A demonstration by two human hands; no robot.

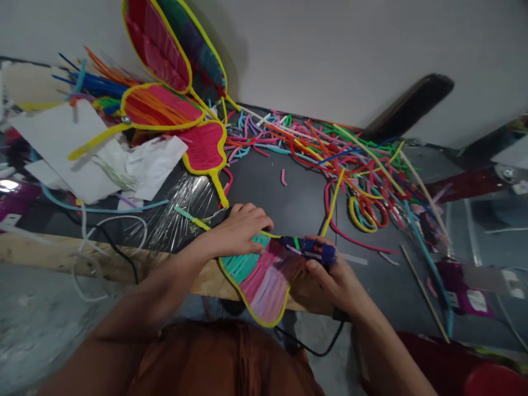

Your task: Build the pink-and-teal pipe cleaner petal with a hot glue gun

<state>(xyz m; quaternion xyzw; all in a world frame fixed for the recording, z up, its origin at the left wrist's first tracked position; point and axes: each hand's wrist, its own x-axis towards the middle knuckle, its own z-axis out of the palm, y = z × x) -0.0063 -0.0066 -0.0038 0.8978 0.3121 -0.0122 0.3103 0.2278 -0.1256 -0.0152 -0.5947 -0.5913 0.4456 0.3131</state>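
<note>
My left hand point(241, 228) lies with curled fingers on the top edge of a petal-shaped craft piece point(259, 283), teal and pink with a yellow rim, pressing it against the dark table point(289, 198). My right hand point(334, 275) is closed around a blue glue gun point(309, 250), whose nozzle points left onto the piece near my left fingers. A black cord point(313, 346) runs down from the gun.
Several finished petals point(165, 104) with yellow rims lie at the back left beside white paper point(82, 148). A tangle of coloured straws point(342, 165) covers the back right. Clear strips point(181, 209), a wooden table edge point(49, 250) and a thin stick point(424, 291) are nearby.
</note>
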